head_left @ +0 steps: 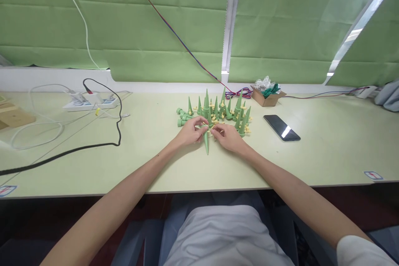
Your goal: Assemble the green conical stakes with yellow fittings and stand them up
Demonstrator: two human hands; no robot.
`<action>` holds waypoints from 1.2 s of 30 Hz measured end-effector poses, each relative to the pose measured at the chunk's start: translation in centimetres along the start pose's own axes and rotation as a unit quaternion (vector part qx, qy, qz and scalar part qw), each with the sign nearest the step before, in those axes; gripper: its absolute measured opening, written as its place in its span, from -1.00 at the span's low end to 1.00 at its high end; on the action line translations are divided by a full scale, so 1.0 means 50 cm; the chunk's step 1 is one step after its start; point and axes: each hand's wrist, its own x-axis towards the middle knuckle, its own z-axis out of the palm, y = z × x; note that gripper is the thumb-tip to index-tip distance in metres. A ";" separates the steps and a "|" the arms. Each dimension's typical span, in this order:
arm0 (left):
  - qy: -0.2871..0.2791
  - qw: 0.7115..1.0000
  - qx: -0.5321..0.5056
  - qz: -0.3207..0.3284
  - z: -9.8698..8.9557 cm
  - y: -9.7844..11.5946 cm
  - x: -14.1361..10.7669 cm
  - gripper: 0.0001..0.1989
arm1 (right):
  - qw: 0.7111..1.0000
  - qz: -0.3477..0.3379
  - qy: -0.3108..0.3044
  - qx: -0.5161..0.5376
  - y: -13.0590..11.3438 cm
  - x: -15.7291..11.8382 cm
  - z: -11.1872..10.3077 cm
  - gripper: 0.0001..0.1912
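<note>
My left hand is closed around a green plastic spike, whose pointed end aims down toward the table's front edge. Close beside it, my right hand pinches with thumb and forefinger at the spike's wider end, by a small yellow piece. What exactly is between the right fingertips is too small to make out. Just beyond both hands stands a cluster of green cone-shaped spikes, many with yellow valve-like parts at their sides. A few green spikes lie on their sides at the cluster's left.
A black phone lies right of the spikes. Behind it is a small cardboard box with plastic wrap and green material, near coiled wires. At left are a power strip, a black cable and a cardboard piece.
</note>
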 end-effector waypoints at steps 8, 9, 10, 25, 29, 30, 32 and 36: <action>0.005 0.999 0.033 0.019 0.005 0.008 -0.009 -0.73 | 1.000 0.000 0.001 -0.021 0.001 0.002 -0.001 -0.71; 0.004 0.999 0.029 0.019 0.005 0.009 -0.010 -0.73 | 1.000 0.001 0.002 -0.028 0.001 0.002 -0.001 -0.68; 0.003 1.000 0.025 0.018 0.006 0.009 -0.011 -0.73 | 0.999 0.003 0.002 -0.034 0.001 0.003 -0.001 -0.66; 0.102 0.993 -0.035 0.050 0.009 0.018 -0.007 -0.67 | 0.997 0.008 0.071 0.026 -0.003 0.006 -0.002 -0.59; 0.156 0.984 -0.062 0.060 -0.001 0.021 0.000 -0.62 | 0.990 -0.011 0.121 0.068 -0.007 0.004 -0.006 -0.58; 0.156 0.984 -0.064 0.059 -0.005 0.023 0.000 -0.59 | 0.989 -0.016 0.128 0.077 -0.007 0.003 -0.007 -0.58; 0.128 0.989 -0.067 0.045 -0.010 0.028 0.000 -0.49 | 0.987 -0.025 0.134 0.091 -0.007 0.001 -0.007 -0.60; 0.038 0.996 -0.083 0.001 -0.012 0.034 -0.002 -0.33 | 0.986 -0.039 0.122 0.108 -0.008 -0.002 -0.007 -0.68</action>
